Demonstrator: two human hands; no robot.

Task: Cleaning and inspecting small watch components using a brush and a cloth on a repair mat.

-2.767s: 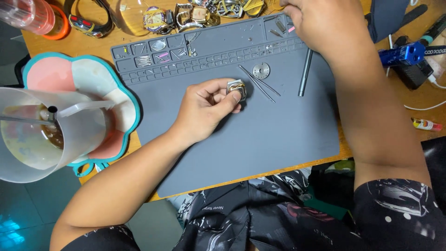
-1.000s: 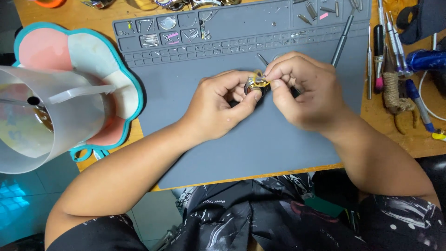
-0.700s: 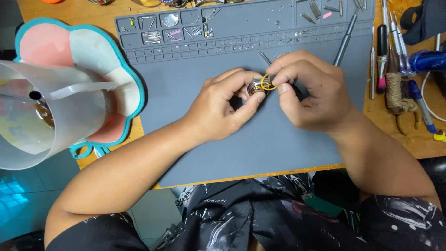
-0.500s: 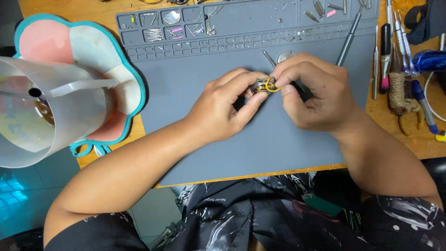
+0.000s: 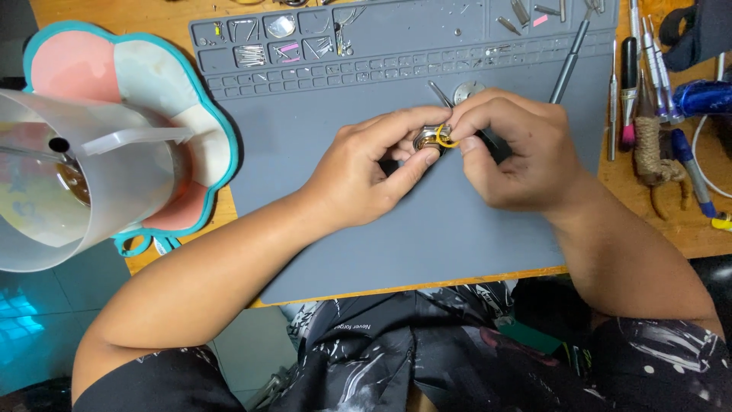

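Over a grey work mat [image 5: 320,236], my left hand [image 5: 366,172] pinches a small round metal watch case [image 5: 424,140] between thumb and fingers. Right against it, my right hand [image 5: 518,152] presses its fingertips on a thin yellow ring [image 5: 444,138] at the case's edge. A dark tool handle [image 5: 492,144] shows under the right fingers. Both hands meet just above the mat's middle. The underside of the case is hidden by my fingers.
A round metal disc [image 5: 467,91], tweezers [image 5: 438,93] and a metal rod [image 5: 568,65] lie beyond the hands. The mat's compartments [image 5: 290,46] hold small parts. Screwdrivers [image 5: 629,84] and a twine-wrapped tool [image 5: 650,149] lie right. A white lamp shade [image 5: 91,191] overhangs a flower-shaped tray [image 5: 210,122] left.
My right hand came back from the far edge of the mat and joined the left at the watch case. Over the last second both hands stayed together, working the yellow ring.
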